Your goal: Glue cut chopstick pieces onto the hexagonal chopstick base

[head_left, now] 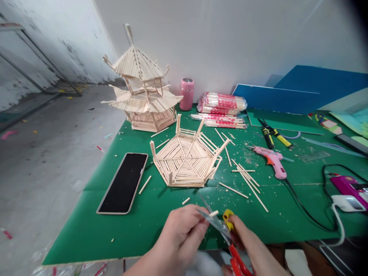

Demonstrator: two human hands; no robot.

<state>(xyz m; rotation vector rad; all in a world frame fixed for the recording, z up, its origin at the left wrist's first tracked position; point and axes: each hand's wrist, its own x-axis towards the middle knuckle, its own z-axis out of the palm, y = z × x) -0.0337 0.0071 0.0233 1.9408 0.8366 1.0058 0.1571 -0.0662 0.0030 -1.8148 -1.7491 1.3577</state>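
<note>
My left hand [184,234] is closed, pinching a short wooden stick [214,213] whose pale end sticks out past the fingers. My right hand [247,237] grips scissors [238,264] with red and yellow handles. Their blades are apart, with the stick end between them; whether they touch it I cannot tell. Just beyond my hands lies a hexagonal stick base [186,157] with several upright posts and low railings. A cut stick piece [186,201] rests between the base and my left hand. Loose sticks [247,178] are scattered to the right of the base.
At the back left of the green table [77,237] stands a stick pagoda [143,88]. Around lie a phone [123,184], pink canister [187,94], packaged sticks [221,105], pliers [273,134], a pink glue gun [270,159] with its cord, and blue boards [276,97] against the wall.
</note>
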